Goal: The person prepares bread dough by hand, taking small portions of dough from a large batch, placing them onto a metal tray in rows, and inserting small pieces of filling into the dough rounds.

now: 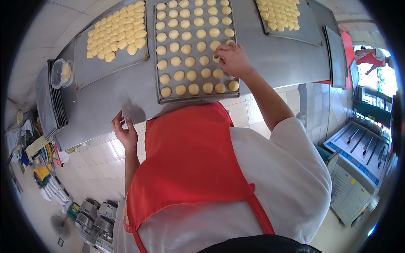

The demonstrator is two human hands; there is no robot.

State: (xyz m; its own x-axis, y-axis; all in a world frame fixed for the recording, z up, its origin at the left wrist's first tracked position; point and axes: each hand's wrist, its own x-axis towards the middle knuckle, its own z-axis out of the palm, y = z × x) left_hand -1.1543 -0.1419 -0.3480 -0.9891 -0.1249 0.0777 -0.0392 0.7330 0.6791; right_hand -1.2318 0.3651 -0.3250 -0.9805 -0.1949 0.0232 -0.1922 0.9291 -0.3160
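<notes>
A metal baking tray (198,98) in front of me carries rows of round, pale yellow dough balls (193,89). Over the tray's right side, my right hand (234,60) reaches in with its fingers closed at a single dough ball (216,58), which the fingertips partly cover. The hand and wrist hide parts of the right-hand column. Near the table's front edge, left of the tray, my left hand (125,133) hovers with its fingers loosely apart and holds nothing.
A tray with clustered dough pieces (120,31) lies at the left, another dough cluster (279,14) at the far right. A clear plastic tub (61,74) stands by stacked trays (50,99) on the steel table (101,101). Another person (373,57) is at the far right.
</notes>
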